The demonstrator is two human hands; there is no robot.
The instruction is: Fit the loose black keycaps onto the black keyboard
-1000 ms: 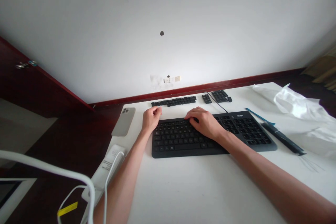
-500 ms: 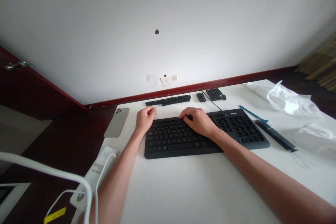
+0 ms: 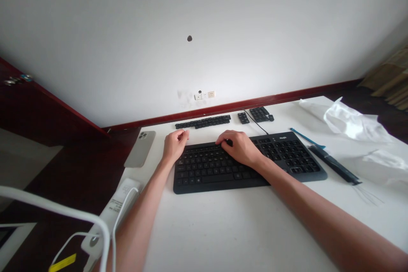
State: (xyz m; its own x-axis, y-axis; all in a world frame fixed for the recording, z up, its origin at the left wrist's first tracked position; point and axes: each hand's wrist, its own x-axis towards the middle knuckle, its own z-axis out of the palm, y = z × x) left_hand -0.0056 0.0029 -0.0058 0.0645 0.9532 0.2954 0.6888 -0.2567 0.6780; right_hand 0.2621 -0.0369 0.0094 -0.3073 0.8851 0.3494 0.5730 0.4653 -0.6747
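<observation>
A black keyboard (image 3: 287, 157) lies on the white table (image 3: 223, 229). My left hand (image 3: 174, 146) rests at the keyboard's far left corner, fingers curled in a loose pinch; what they hold, if anything, is too small to see. My right hand (image 3: 239, 148) lies on the upper middle rows of keys, fingers bent down onto the top row, where they seem to pinch a key. Behind the keyboard, a row of loose black keycaps (image 3: 204, 122) lies along the far table edge, with two smaller groups of keycaps (image 3: 259, 114) to its right.
A grey phone (image 3: 140, 148) lies face down at the left table edge. A white power strip (image 3: 114, 208) with white cables sits at the front left. Right of the keyboard are a black tool (image 3: 334, 165), a blue strip (image 3: 306, 138) and white plastic bags (image 3: 353, 125).
The view has shifted slightly, so everything sits a little further left. Both hands stay at the same places on the keyboard.
</observation>
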